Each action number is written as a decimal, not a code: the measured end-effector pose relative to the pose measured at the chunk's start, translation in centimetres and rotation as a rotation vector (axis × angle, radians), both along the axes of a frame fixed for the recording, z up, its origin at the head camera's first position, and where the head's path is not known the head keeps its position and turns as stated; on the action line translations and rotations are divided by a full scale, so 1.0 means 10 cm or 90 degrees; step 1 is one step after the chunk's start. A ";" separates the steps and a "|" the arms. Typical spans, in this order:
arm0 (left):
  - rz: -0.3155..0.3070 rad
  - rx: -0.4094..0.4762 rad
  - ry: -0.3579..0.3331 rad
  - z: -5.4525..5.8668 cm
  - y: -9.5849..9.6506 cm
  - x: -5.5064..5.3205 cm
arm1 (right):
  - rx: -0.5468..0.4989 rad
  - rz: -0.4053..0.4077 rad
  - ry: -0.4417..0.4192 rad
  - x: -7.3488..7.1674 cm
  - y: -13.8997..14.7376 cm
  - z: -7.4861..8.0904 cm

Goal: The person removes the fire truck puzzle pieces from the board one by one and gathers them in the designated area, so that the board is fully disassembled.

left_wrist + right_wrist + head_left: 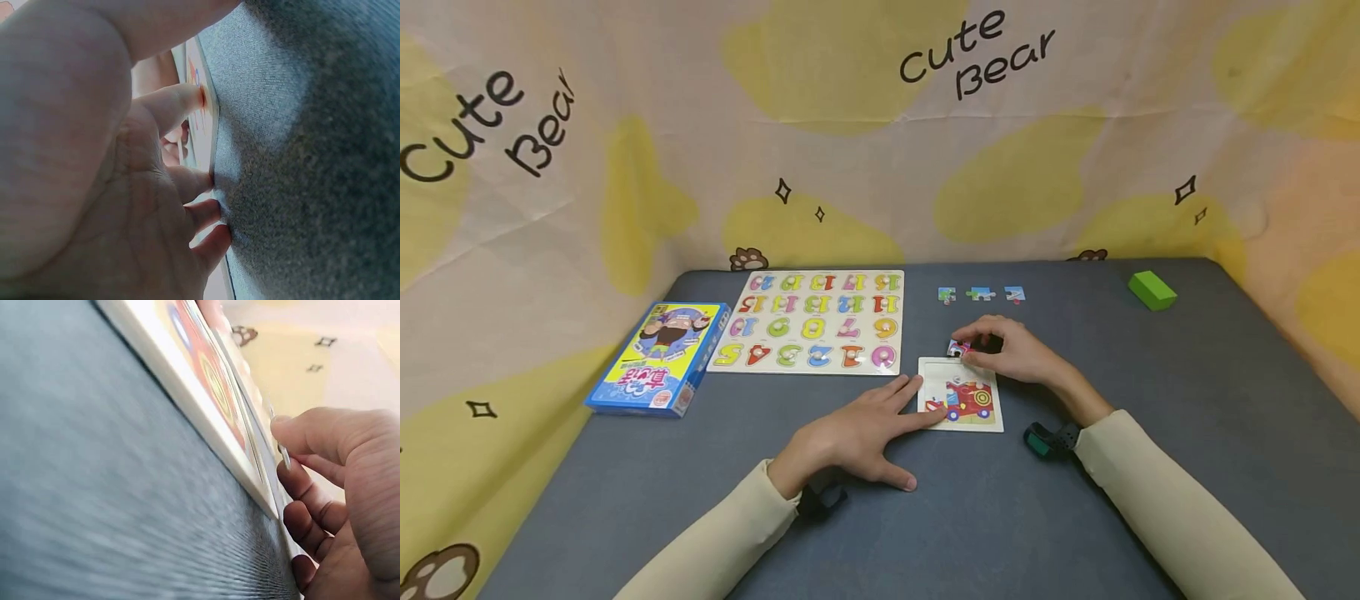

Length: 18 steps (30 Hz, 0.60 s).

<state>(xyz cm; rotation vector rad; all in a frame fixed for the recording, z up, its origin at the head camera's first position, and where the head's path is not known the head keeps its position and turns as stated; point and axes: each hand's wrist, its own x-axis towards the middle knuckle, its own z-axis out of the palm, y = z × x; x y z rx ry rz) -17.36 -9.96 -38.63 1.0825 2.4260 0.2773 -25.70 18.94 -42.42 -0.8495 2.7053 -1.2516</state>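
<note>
A small jigsaw puzzle board [958, 421] with a white frame lies on the table, a red fire truck pictured on its lower part. My left hand [857, 433] rests at its left side, fingers spread, the index fingertip pressing on the board. In the left wrist view, that fingertip [195, 97] touches the board's face. My right hand [1018, 354] pinches a puzzle piece [957, 348] between thumb and fingers just above the board's top edge. The right wrist view shows this piece [284, 456] edge-on as a thin sliver.
Several loose items lie around: three puzzle pieces [981, 294] in a row behind the board, a number board [808, 333] and a blue box [658, 358] to the left. A green block [1152, 290] sits at the back right. Printed cloth [865, 150] hangs behind the table.
</note>
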 end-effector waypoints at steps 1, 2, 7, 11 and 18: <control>0.000 -0.002 0.000 0.00 0.00 0.00 | 0.003 -0.006 -0.004 -0.03 0.01 -0.01; 0.000 -0.003 0.000 -0.01 0.01 0.00 | 0.006 -0.011 -0.010 -0.06 0.02 -0.01; 0.004 0.000 0.002 0.00 0.03 0.00 | 0.023 -0.031 -0.014 -0.21 0.03 -0.02; 0.015 0.005 0.004 0.01 0.04 0.01 | 0.040 -0.045 -0.010 -0.29 0.01 -0.02; 0.042 0.015 0.003 0.00 0.04 0.05 | 0.051 -0.042 0.000 -0.35 -0.02 -0.04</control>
